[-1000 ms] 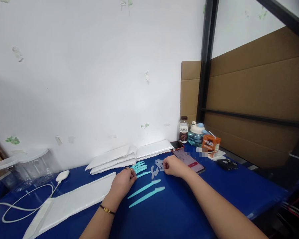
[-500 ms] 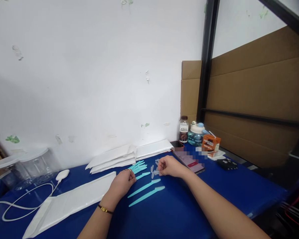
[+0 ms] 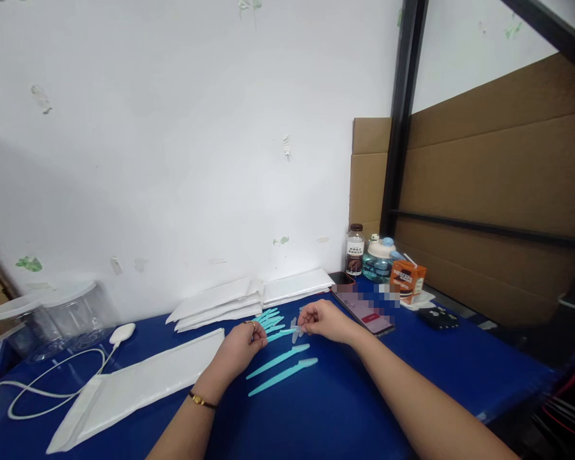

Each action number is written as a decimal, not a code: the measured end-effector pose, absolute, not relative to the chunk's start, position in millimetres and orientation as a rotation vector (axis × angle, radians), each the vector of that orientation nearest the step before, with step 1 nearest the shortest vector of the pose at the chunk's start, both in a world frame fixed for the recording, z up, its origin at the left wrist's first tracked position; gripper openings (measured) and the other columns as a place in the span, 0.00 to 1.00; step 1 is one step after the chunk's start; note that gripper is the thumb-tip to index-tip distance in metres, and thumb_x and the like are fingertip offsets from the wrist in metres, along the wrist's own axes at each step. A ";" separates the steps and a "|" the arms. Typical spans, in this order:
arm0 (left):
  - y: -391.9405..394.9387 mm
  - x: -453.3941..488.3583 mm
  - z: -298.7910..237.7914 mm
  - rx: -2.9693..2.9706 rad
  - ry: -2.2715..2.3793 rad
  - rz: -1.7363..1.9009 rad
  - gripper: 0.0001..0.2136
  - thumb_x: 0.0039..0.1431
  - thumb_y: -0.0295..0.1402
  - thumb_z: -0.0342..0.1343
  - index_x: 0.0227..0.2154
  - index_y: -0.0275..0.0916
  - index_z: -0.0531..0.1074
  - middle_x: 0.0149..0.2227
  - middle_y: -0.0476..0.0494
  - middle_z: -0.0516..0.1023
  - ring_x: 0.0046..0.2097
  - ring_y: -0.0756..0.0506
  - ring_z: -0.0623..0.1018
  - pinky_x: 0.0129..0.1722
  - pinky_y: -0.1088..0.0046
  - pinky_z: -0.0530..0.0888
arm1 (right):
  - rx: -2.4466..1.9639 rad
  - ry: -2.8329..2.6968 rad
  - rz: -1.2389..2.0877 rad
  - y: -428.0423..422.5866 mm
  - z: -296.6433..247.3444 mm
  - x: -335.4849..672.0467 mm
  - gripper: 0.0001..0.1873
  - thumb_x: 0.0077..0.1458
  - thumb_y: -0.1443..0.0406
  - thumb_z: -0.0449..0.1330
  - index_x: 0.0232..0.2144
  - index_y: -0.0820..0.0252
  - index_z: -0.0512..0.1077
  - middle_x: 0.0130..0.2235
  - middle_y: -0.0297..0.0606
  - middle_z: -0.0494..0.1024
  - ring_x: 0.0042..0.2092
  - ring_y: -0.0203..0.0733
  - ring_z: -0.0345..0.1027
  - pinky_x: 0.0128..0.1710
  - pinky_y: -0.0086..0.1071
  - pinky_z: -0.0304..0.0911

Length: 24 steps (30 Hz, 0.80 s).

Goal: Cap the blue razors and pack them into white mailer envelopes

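Observation:
My left hand [image 3: 246, 345] pinches the handle of a turquoise eyebrow razor [image 3: 282, 334], whose blade end points right. In my right hand [image 3: 316, 321] a small translucent blade cap [image 3: 299, 329] is pinched at the tip of that razor; whether the cap is over the blade I cannot tell. Nearer to me, two more turquoise razors [image 3: 283, 375] lie side by side on the blue table. Several others [image 3: 267, 314] are fanned out beyond my left fingers. More translucent caps [image 3: 294, 321] lie beside my right fingertips, partly hidden.
White padded envelopes [image 3: 138, 390] lie at left and against the wall. A white cable [image 3: 52, 397] and clear tubs [image 3: 71, 319] are further left. To the right are a phone [image 3: 367, 312], a brown-capped bottle [image 3: 355, 250], a water jug [image 3: 377, 263] and an orange carton [image 3: 409, 281].
My left hand has moved slightly right with the razor. My right hand has come a little left with a cap, so the cap and the razor's tip now meet.

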<state>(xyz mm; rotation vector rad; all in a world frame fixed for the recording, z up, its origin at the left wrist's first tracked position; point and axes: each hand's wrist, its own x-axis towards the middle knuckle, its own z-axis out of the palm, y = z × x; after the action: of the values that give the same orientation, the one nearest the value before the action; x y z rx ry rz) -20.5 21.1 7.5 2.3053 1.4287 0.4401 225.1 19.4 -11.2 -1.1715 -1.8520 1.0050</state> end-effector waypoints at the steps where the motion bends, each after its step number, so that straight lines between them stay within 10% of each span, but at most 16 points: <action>1: 19.7 -19.5 8.0 2.303 1.413 0.444 0.07 0.50 0.35 0.51 0.29 0.38 0.71 0.27 0.50 0.71 0.28 0.50 0.67 0.27 0.77 0.60 | -1.162 -1.861 1.019 17.0 -9.4 223.5 0.08 0.41 0.66 0.62 0.27 0.65 0.74 0.26 0.37 0.77 0.26 0.34 0.68 0.28 0.26 0.63; 24: 23.5 -26.9 7.9 2.477 1.673 0.333 0.05 0.53 0.31 0.51 0.30 0.40 0.71 0.37 0.45 0.72 0.39 0.46 0.72 0.36 0.74 0.64 | -1.379 -2.284 0.388 14.9 -8.2 229.7 0.03 0.45 0.68 0.62 0.27 0.61 0.74 0.35 0.38 0.70 0.34 0.36 0.64 0.32 0.26 0.57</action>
<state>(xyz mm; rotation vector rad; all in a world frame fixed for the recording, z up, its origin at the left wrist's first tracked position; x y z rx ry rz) -26.9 23.5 7.9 2.4768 1.6731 0.3334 229.7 14.9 -8.2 -1.3794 -2.2845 0.3877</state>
